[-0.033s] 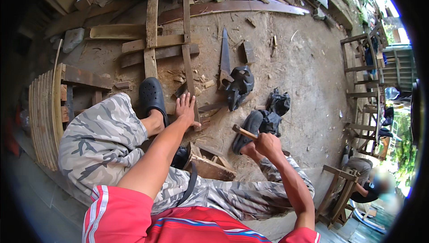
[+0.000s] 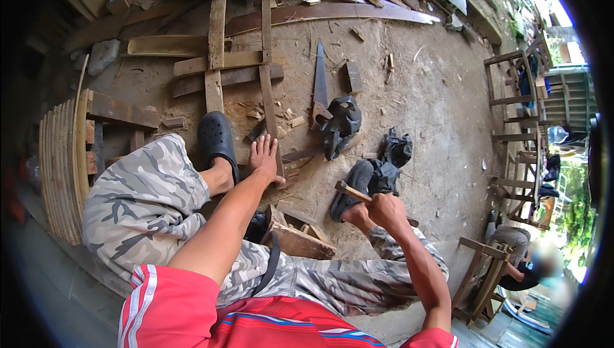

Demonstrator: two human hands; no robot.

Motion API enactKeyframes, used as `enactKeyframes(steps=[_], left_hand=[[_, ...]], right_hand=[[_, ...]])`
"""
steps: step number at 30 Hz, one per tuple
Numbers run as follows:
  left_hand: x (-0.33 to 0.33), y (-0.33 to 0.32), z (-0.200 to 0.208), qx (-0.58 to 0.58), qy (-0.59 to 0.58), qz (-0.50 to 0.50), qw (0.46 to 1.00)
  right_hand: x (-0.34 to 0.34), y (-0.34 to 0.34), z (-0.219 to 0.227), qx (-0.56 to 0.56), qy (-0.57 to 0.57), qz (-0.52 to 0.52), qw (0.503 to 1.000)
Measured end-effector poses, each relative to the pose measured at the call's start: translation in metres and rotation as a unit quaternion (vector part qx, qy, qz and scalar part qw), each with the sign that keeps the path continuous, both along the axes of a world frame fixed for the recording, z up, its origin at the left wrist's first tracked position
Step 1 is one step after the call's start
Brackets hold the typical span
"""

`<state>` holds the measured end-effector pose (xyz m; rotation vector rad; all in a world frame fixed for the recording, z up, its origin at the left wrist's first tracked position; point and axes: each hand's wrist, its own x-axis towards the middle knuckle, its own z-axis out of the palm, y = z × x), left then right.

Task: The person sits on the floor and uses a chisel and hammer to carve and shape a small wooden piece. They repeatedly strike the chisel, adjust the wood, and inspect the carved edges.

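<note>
My left hand (image 2: 263,160) lies flat with fingers spread on the near end of a long, narrow wood slat (image 2: 267,95). This slat and a parallel one (image 2: 215,34) are crossed by short boards (image 2: 240,60) in a ladder-like frame. My right hand (image 2: 389,212) is closed round a wooden-handled tool (image 2: 353,191), held above my right clog. One end of its handle sticks out to the left; a dark part shows behind the hand, too covered to name. A handsaw (image 2: 320,76) lies on the ground beyond, next to a black plastic bag (image 2: 342,124).
A small wooden box (image 2: 300,240) with wood pieces stands between my legs. Stacked slats (image 2: 61,162) are at the left, boards (image 2: 339,12) along the far side. Another black bag (image 2: 395,148) lies by my right clog. Wooden frames (image 2: 515,137) and another person (image 2: 518,271) are at the right.
</note>
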<state>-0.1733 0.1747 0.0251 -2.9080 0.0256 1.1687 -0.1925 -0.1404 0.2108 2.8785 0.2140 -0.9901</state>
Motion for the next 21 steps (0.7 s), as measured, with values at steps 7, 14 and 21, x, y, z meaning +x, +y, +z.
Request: enactKeyframes(steps=[7,14,21], left_hand=[[-0.009,-0.008,-0.015,0.037,-0.011,-0.027,0.999],[-0.045,-0.008,-0.025,0.02,0.017,-0.037,0.999],[-0.085,0.043,-0.041,-0.092,0.075,0.059,0.991]], right_hand=[[-0.035,0.01,0.104,-0.054,-0.07,0.059,0.994],[-0.044,0.055,0.108,0.046,-0.033,0.159,0.986],[-0.031,0.091,0.076,0.02,0.031,0.226,0.974]])
